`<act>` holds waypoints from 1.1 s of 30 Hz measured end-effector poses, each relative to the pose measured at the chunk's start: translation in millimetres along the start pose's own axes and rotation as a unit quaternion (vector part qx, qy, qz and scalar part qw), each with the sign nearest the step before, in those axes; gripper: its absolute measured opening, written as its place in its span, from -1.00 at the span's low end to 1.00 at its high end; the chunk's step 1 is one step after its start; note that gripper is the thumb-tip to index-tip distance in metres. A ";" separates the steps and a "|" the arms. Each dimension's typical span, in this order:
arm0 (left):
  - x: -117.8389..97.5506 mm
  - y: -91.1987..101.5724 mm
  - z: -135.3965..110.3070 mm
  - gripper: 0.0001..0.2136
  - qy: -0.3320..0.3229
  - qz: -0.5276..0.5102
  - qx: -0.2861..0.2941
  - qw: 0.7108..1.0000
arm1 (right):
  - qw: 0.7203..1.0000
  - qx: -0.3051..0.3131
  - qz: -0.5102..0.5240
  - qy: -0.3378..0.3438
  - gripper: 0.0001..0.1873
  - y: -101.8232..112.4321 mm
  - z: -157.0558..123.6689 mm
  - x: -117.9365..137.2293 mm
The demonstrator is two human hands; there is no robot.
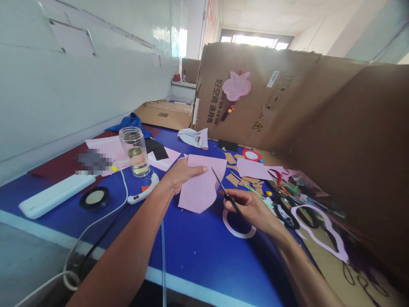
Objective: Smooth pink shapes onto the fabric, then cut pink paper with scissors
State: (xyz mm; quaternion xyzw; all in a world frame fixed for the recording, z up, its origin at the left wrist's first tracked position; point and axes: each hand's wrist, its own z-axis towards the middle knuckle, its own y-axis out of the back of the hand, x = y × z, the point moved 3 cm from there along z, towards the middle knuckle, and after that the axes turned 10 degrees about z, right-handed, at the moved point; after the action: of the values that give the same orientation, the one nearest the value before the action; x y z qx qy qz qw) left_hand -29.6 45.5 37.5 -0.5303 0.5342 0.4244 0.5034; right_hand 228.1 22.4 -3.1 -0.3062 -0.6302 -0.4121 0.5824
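Note:
My left hand (184, 174) grips the upper left side of a pink sheet of paper (200, 192), its thumb lying flat across the front. The sheet's lower edge is cut into an angled, curved outline. In my right hand (244, 204) is a pair of dark-handled scissors (230, 198), their blades pointing up and left to the sheet's right edge. Whether the blades touch the paper I cannot tell. Beneath my right hand lies a pink paper ring (238, 232) on the blue tabletop (194, 264).
A glass jar (136, 155) of yellowish liquid stands at left beside a white glue gun (145, 189) and its cord. A white power strip (57, 196) lies further left. Cardboard scraps (234, 179), more scissors (284, 213) and paper cut-outs crowd the right, against a tall cardboard box (303, 106).

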 end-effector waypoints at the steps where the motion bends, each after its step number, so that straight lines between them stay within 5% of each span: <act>1: 0.9 -0.3 0.3 -0.67 0.002 0.004 -0.008 1.000 | 1.000 0.000 0.003 -0.002 -0.43 -0.1 0.3 -0.8; 33: 6.2 -11.6 3.1 -0.83 0.011 -0.004 -0.019 1.000 | 0.999 -0.021 0.021 -0.016 -0.36 2.1 1.4 -4.3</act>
State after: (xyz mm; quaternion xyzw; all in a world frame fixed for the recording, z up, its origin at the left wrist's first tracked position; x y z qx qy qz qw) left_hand -17.4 46.8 31.9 -0.5464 0.5294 0.4268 0.4889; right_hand 229.8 25.0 -7.0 -0.3382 -0.6245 -0.4076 0.5741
